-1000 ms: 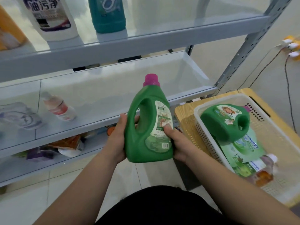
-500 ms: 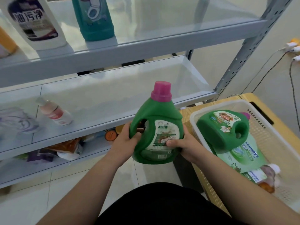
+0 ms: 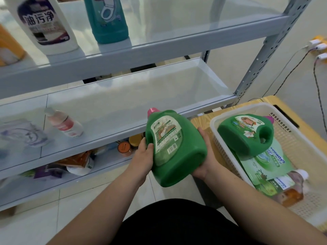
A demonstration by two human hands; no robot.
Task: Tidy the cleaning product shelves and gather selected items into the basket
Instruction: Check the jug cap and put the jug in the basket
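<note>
I see both hands holding one big green bottle point(image 3: 177, 149) in the air. It is in front of the middle shelf point(image 3: 141, 96) and just left of the basket point(image 3: 300, 138). The bottle leans back, with its pink cap point(image 3: 153, 111) pointing up and to the left, and its label faces me.

The left hand point(image 3: 144, 156) grips the handle side, with the thumb on the front. The right hand point(image 3: 209, 160) cups the other side from below, with the thumb up on the bottle's edge.

The white basket sits on a small wooden table point(image 3: 200, 121) to the right. In it a second green bottle point(image 3: 246, 135) lies on its side, on top of a green pouch point(image 3: 267, 165). An orange bottle point(image 3: 292, 190) lies at the near end, partly under the pouch.

A small pink bottle point(image 3: 64, 122) lies on its side on the middle shelf, well to the left. On the top shelf a white bottle point(image 3: 44, 23) and a teal bottle point(image 3: 108, 18) stand up, near each other.
</note>
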